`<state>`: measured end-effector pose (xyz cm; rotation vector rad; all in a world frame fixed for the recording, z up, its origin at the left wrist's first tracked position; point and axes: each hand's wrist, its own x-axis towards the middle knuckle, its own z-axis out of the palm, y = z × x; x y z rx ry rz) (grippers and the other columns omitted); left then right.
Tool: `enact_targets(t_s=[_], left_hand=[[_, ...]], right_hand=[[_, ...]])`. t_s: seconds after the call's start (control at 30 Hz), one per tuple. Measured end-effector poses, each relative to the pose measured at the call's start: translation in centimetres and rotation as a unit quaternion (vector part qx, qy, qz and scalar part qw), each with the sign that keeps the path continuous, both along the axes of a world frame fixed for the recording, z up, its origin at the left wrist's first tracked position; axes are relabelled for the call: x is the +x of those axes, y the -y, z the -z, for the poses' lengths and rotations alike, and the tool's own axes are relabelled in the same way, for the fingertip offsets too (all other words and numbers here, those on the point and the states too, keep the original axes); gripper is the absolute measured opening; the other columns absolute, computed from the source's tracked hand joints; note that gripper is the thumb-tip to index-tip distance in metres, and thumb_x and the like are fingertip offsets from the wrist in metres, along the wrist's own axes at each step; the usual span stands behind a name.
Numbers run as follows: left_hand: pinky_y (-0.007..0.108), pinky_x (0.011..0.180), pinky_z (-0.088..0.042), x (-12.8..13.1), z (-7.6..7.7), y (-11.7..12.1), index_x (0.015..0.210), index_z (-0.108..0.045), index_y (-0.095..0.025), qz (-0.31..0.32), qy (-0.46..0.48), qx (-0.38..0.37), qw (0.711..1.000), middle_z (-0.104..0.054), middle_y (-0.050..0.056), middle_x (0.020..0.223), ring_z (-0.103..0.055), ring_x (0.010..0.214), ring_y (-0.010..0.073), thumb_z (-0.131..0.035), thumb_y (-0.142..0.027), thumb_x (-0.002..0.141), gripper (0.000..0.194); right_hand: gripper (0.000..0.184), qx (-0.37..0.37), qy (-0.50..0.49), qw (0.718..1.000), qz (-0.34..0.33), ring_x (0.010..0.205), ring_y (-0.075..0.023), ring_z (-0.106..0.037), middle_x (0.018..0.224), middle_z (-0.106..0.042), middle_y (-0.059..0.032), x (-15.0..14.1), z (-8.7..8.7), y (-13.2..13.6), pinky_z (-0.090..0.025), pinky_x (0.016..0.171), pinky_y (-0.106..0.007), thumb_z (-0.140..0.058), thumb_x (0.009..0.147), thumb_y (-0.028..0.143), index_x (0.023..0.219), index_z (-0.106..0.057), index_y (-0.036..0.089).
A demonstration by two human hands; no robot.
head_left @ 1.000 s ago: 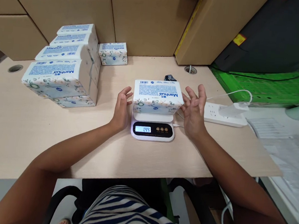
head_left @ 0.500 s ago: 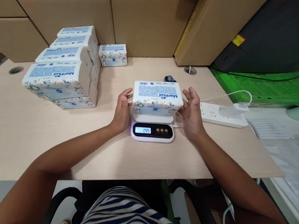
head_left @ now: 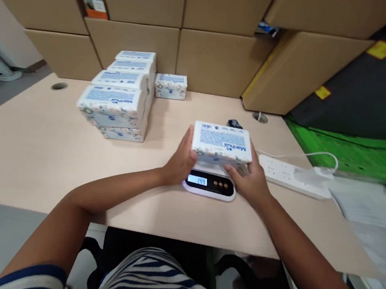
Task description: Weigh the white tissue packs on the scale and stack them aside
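Observation:
Between my hands is a white and blue tissue pack with a floral edge. My left hand closes on its left end, and my right hand grips its right end, thumb at the front. Directly beneath is a white digital scale with a lit display, its plate mostly hidden by the pack. Whether the pack still touches the plate I cannot tell. Toward the left stands a stack of similar tissue packs, with a single pack beside its far end.
Cardboard boxes line the back of the table. A white power strip with a plugged-in adapter and cable lies at the right. Behind the scale sits a small black object. A green pallet is beyond the right edge.
Both hands have closed from loosely beside the tissue pack to gripping its ends. The head view has shifted, so the scene sits further right and lower.

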<state>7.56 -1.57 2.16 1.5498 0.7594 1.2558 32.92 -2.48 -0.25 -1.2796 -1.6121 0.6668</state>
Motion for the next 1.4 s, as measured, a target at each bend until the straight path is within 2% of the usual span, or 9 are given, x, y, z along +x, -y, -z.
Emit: enact_targets(t_s=[0.17, 0.33, 0.57, 0.7, 0.9, 1.03, 1.2, 1.33, 1.4], left_hand=[[0.06, 0.146, 0.0, -4.6, -3.2, 7.6, 0.177, 0.01, -0.044, -0.048, -0.114, 0.136, 0.983, 0.01, -0.005, 0.189, 0.009, 0.176, 0.0353, -0.065, -0.05, 0.105, 0.105], [0.058, 0.146, -0.007, -14.3, -3.6, 14.6, 0.175, 0.01, -0.052, -0.136, -0.261, 0.159, 0.942, 0.013, -0.013, 0.188, 0.005, 0.176, 0.0343, -0.07, -0.031, 0.101, 0.111], [0.06, 0.133, -0.043, -23.2, -2.2, 13.7, 0.177, -0.024, -0.032, -0.233, -0.246, -0.076, 0.938, -0.05, 0.012, 0.175, -0.048, 0.162, 0.0387, -0.066, -0.046, 0.103, 0.086], [0.062, 0.133, -0.042, -25.7, -2.4, 11.7, 0.178, -0.018, -0.031, -0.268, -0.247, -0.119, 0.924, -0.042, 0.014, 0.179, -0.044, 0.164, 0.0396, -0.065, -0.05, 0.101, 0.092], [0.072, 0.134, -0.035, -28.1, 0.5, 9.7, 0.176, -0.019, -0.021, -0.315, -0.314, -0.119, 0.888, -0.03, 0.024, 0.182, -0.028, 0.17, 0.0471, -0.066, -0.057, 0.099, 0.097], [0.072, 0.126, -0.046, -28.3, 1.5, 10.5, 0.177, -0.009, -0.033, -0.384, -0.383, 0.062, 0.838, -0.024, 0.021, 0.184, -0.033, 0.168, 0.0481, -0.071, -0.05, 0.1, 0.1], [0.057, 0.136, -0.038, -25.2, -6.4, 8.8, 0.175, -0.027, -0.03, -0.3, -0.484, 0.439, 0.695, -0.052, 0.014, 0.171, -0.043, 0.165, 0.0341, -0.066, -0.041, 0.105, 0.081], [0.05, 0.136, -0.035, -19.3, -16.4, -1.6, 0.165, -0.047, -0.019, -0.159, -0.631, 0.345, 0.676, -0.059, 0.015, 0.166, -0.047, 0.162, 0.0328, -0.06, -0.053, 0.106, 0.069], [0.047, 0.134, -0.037, -16.1, -19.3, -9.2, 0.162, -0.049, -0.012, -0.098, -0.708, 0.239, 0.658, -0.057, 0.02, 0.167, -0.043, 0.164, 0.0337, -0.07, -0.054, 0.099, 0.079]], right_hand=[[0.119, 0.119, 0.085, 0.988, 0.042, 0.13, -0.0454, -0.074, 0.151, -0.072, -0.012, -2.8, -1.3, 2.8, -0.062, 0.11, -0.07, -0.089, 0.076, 0.068, 0.176, -0.03, 0.039], [0.092, 0.222, 0.194, 0.938, -0.182, 0.115, -0.0366, -0.083, 0.15, -0.074, -0.0081, -10.5, -2.7, 4.4, -0.074, 0.086, -0.051, -0.072, 0.099, 0.057, 0.177, -0.025, 0.044], [0.069, 0.212, 0.394, 0.848, -0.285, 0.108, -0.0355, -0.083, 0.136, -0.079, -0.0225, -22.5, -4.3, 1.4, -0.069, 0.08, -0.045, -0.067, 0.105, 0.052, 0.16, -0.057, 0.012], [0.067, 0.169, 0.455, 0.851, -0.199, 0.1, -0.034, -0.082, 0.117, -0.085, -0.0189, -24.1, -7.0, 0.5, -0.061, 0.083, -0.042, -0.06, 0.106, 0.064, 0.151, -0.066, 0.015], [0.054, 0.063, 0.426, 0.902, 0.02, 0.108, -0.0305, -0.079, 0.112, -0.084, -0.012, -20.9, -12.2, -10.4, -0.055, 0.088, -0.038, -0.038, 0.113, 0.058, 0.13, -0.073, 0.02], [0.059, 0.021, 0.462, 0.886, -0.032, 0.142, -0.0337, -0.063, 0.156, -0.066, -0.0183, -21.8, -13.3, -21.5, -0.053, 0.108, -0.041, -0.065, 0.102, 0.048, 0.153, -0.058, 0.017], [0.076, 0.005, 0.474, 0.878, -0.07, 0.152, -0.0435, -0.054, 0.161, -0.06, -0.0243, -24.6, -11.8, -28.8, -0.047, 0.121, -0.055, -0.086, 0.086, 0.041, 0.152, -0.06, 0.014], [0.081, 0.013, 0.465, 0.882, -0.08, 0.156, -0.0433, -0.049, 0.164, -0.055, -0.0242, -23.9, -11.1, -30.8, -0.042, 0.127, -0.059, -0.087, 0.086, 0.044, 0.155, -0.055, 0.015], [0.085, 0.013, 0.461, 0.884, -0.08, 0.157, -0.043, -0.047, 0.166, -0.053, -0.0238, -22.8, -11.1, -31.6, -0.04, 0.128, -0.058, -0.088, 0.085, 0.044, 0.157, -0.053, 0.016]])
